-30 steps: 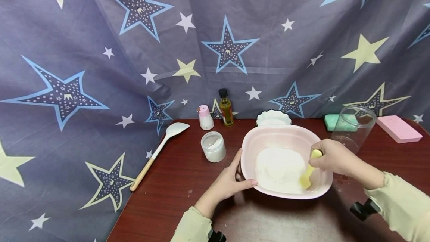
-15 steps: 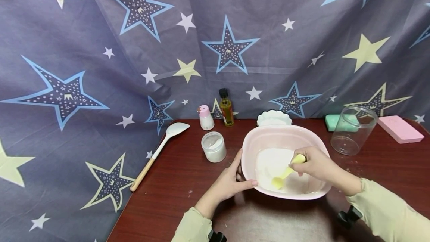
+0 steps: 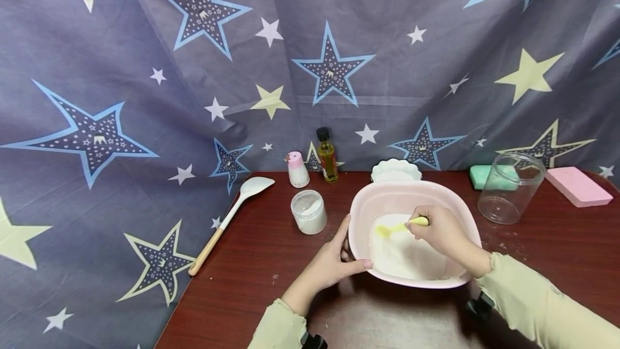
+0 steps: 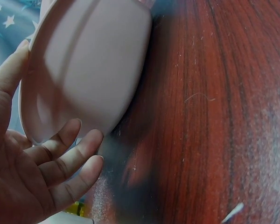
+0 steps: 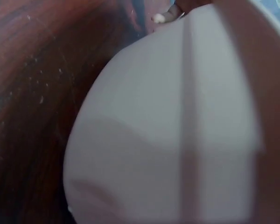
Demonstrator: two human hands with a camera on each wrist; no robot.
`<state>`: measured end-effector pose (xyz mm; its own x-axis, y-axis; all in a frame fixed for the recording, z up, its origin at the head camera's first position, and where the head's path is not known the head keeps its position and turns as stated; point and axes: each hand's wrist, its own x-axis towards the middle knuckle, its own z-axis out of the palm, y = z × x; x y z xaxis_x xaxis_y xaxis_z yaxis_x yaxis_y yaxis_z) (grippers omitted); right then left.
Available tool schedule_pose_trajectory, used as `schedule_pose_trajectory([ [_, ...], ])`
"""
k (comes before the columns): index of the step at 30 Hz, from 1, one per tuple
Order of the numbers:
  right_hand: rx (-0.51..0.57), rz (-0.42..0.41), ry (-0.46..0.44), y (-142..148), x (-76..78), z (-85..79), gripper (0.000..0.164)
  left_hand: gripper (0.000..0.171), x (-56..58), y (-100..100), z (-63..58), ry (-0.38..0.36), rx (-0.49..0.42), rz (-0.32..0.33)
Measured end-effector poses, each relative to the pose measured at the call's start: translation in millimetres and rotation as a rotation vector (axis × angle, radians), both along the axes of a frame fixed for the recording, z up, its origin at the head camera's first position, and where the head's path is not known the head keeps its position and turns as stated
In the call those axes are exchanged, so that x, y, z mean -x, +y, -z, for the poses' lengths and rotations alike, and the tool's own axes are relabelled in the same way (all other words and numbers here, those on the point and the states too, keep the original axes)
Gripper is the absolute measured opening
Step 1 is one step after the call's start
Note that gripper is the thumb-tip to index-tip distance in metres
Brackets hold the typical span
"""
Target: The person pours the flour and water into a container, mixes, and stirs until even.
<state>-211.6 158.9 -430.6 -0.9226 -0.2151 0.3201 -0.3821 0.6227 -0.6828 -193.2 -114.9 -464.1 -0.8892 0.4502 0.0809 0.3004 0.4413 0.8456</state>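
Observation:
A pink bowl stands at the right of centre in the head view, with white powdery stuff across its bottom. My left hand grips the bowl's left side, thumb on the front rim and fingers against the outer wall. In the left wrist view the left hand shows several fingers bent under the bowl's outside. My right hand reaches in over the right rim and pinches a small yellow spoon, its head in the white stuff towards the left. The right wrist view shows mostly the bowl's outer wall.
Left of the bowl stand a white-filled jar, a pink-capped shaker and an oil bottle. A white spatula lies farther left. Behind is a scalloped dish; right are a clear jar, green sponge and pink sponge.
My right hand has swept the spoon from the bowl's right side through the front to the left and back. The left hand stays on the bowl.

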Motion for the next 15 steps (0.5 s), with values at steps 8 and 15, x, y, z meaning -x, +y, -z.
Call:
schedule_pose_trajectory([
  [8, -0.102, 0.141, 0.049, 14.8, 5.2, -5.5, 0.013, 0.105, -0.1, 0.2, 0.6, -0.009, -0.008, 0.003],
  [15, -0.168, 0.193, 0.022, 34.2, 3.7, -10.3, 0.01, 0.105, 0.5, 0.0, 0.4, 0.0, -0.002, 0.003],
])
